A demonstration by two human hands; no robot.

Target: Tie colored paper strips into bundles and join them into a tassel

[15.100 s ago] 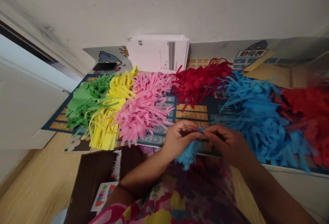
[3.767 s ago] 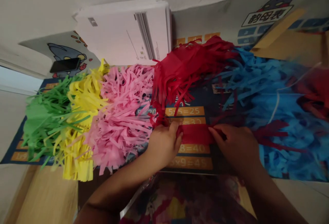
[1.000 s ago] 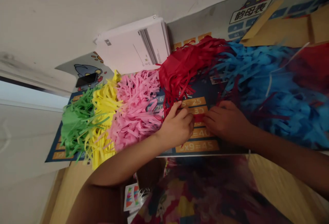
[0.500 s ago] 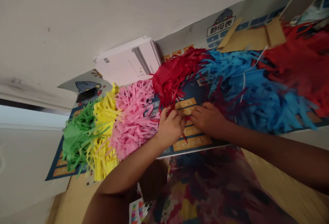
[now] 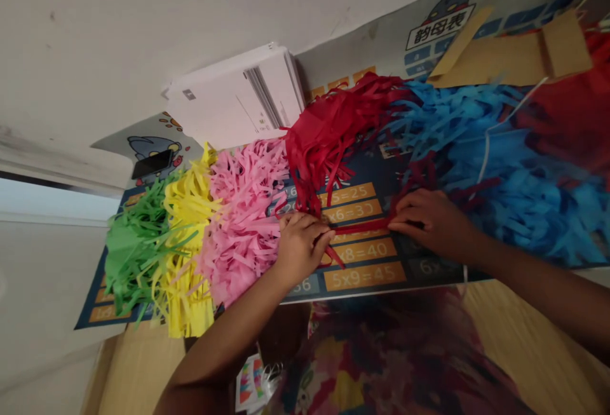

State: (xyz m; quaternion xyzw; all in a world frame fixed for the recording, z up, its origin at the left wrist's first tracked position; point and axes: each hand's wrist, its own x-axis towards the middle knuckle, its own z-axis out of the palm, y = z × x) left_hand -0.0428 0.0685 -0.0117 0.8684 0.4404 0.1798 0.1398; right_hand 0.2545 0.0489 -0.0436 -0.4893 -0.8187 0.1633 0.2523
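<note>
Between my left hand (image 5: 301, 246) and right hand (image 5: 429, 219) I hold a red paper strip (image 5: 362, 227) pinched taut at both ends, flat on the bench mat (image 5: 366, 275). Beyond my hands wait uncurled fringe piles: red (image 5: 333, 132), blue (image 5: 500, 173), pink (image 5: 243, 211).

Thin red paper strip (image 5: 358, 227), stretched flat on mat, fringed

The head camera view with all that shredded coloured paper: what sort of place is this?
Probably a home craft corner on the floor. Fringed paper piles lie on a children's multiplication mat against a plain wall, beside a stack of white paper.
</note>
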